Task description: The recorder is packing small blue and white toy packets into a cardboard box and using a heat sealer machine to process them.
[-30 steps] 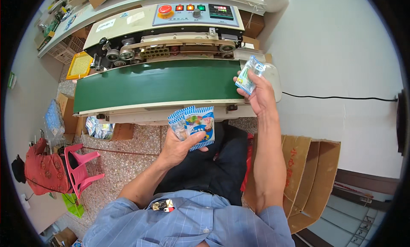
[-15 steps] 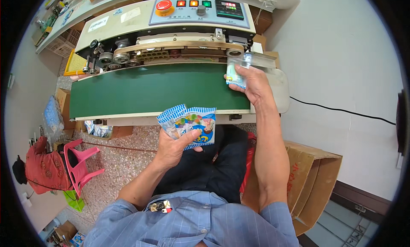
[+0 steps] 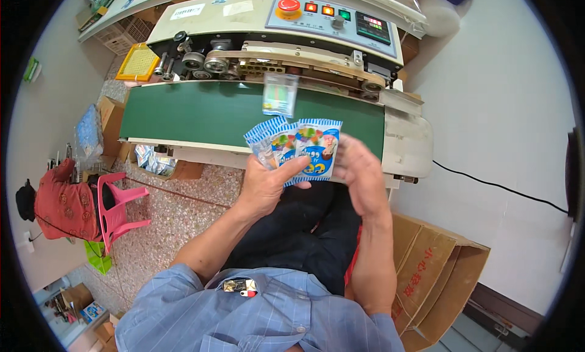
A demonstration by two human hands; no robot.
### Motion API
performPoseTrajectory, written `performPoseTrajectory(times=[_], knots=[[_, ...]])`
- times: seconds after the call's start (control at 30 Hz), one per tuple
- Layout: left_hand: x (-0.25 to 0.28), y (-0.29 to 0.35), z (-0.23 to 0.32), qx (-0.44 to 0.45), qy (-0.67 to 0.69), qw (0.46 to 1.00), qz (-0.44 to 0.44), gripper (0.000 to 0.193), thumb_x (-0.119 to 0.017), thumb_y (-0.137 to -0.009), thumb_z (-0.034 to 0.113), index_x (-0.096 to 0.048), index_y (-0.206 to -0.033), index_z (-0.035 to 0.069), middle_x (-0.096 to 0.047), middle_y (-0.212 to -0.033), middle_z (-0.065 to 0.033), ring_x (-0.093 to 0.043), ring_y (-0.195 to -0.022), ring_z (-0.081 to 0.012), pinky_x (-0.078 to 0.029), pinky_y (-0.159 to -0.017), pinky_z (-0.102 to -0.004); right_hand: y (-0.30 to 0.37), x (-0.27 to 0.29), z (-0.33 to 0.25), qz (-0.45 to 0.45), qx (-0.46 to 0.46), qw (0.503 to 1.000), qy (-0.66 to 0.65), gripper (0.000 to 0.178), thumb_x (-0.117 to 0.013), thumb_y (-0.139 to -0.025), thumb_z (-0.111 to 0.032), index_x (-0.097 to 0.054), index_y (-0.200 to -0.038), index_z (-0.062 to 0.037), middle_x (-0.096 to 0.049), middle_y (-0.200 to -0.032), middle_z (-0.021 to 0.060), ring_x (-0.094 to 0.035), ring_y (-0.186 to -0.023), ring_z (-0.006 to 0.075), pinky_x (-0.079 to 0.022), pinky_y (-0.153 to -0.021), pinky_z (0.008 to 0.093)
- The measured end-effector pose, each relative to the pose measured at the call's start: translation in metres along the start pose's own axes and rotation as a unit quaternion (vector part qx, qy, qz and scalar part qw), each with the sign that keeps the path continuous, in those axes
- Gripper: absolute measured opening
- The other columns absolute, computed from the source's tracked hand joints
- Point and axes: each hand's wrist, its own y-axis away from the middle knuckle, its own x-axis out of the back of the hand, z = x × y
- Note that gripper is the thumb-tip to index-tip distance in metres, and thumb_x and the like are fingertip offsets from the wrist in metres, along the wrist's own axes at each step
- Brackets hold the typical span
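My left hand (image 3: 262,184) is closed on a fan of small blue-and-white printed packets (image 3: 317,146), held upright over my lap in front of the sealing machine. Right beside the packets' right edge is my right hand (image 3: 362,175), blurred, its fingers loosely stretched and nothing visible held in them. On the machine's green conveyor belt (image 3: 201,111) stands a single clear-topped packet (image 3: 280,96), its upper end at the band of the sealing machine (image 3: 225,23). Whether the right fingers touch the front packet cannot be made out.
A control panel with a red stop button (image 3: 289,7) tops the machine. A cardboard box (image 3: 436,273) stands to my right. Left are a pink plastic chair (image 3: 116,206), a yellow tray (image 3: 138,63) and a box of packets (image 3: 183,170). A black cable (image 3: 499,186) runs to the right.
My right hand has let go of the packet and come back toward the left hand's fan. That packet now stands on the belt by the sealing band. The view has shifted left.
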Motion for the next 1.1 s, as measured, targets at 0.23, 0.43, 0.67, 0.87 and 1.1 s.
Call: performPoseTrajectory(times=[0.23,0.43,0.67,0.87,1.1], knots=[[-0.012,-0.009,-0.01,0.023,0.004,0.999,-0.042,0.03,-0.068,-0.089,0.008,-0.061,-0.117,-0.001,-0.069,-0.104,-0.0094,-0.069,-0.084,-0.0154,-0.061,-0.061,-0.0281,0.008,0.012,0.002,0.121,0.036,0.992,-0.03,0.026,-0.057,-0.096,-0.012,-0.058,-0.118,0.0018,-0.067,-0.107,0.0112,-0.07,-0.084,0.0174,-0.062,-0.06,0.0293],[-0.006,-0.015,0.0,0.045,-0.019,0.998,-0.046,0.032,-0.066,-0.091,0.01,-0.059,-0.119,-0.002,-0.069,-0.106,-0.0107,-0.069,-0.087,-0.0171,-0.062,-0.064,-0.0293,-0.019,0.059,-0.026,0.224,0.052,0.973,0.032,0.025,-0.06,-0.095,-0.015,-0.058,-0.112,0.0034,-0.068,-0.098,0.0095,-0.069,-0.08,0.0155,-0.062,-0.057,0.028],[-0.006,-0.02,0.005,0.04,-0.028,0.999,-0.022,0.034,-0.068,-0.09,0.01,-0.058,-0.12,-0.002,-0.069,-0.106,-0.0115,-0.07,-0.087,-0.0176,-0.062,-0.062,-0.0283,-0.062,0.068,-0.029,0.213,-0.015,0.975,0.068,0.027,-0.061,-0.094,-0.015,-0.059,-0.113,0.0034,-0.067,-0.1,0.0095,-0.068,-0.083,0.0163,-0.062,-0.064,0.0291],[-0.004,-0.024,0.004,0.037,-0.012,0.999,-0.033,0.033,-0.066,-0.09,0.007,-0.058,-0.121,-0.002,-0.068,-0.107,-0.0111,-0.069,-0.09,-0.0179,-0.062,-0.065,-0.0292,-0.088,0.042,-0.015,0.113,-0.06,0.991,0.037,0.029,-0.061,-0.095,-0.017,-0.059,-0.115,0.0027,-0.068,-0.102,0.01,-0.067,-0.087,0.0155,-0.06,-0.074,0.0323],[-0.008,-0.026,0.002,0.041,-0.014,0.999,-0.013,0.034,-0.067,-0.09,0.006,-0.058,-0.122,-0.002,-0.067,-0.109,-0.0108,-0.069,-0.091,-0.0179,-0.062,-0.067,-0.0289,-0.028,0.001,-0.005,0.08,0.015,0.995,0.05,0.039,-0.053,-0.1,-0.031,-0.056,-0.122,0.0021,-0.065,-0.112,0.0132,-0.065,-0.1,0.0182,-0.054,-0.078,0.0272]])
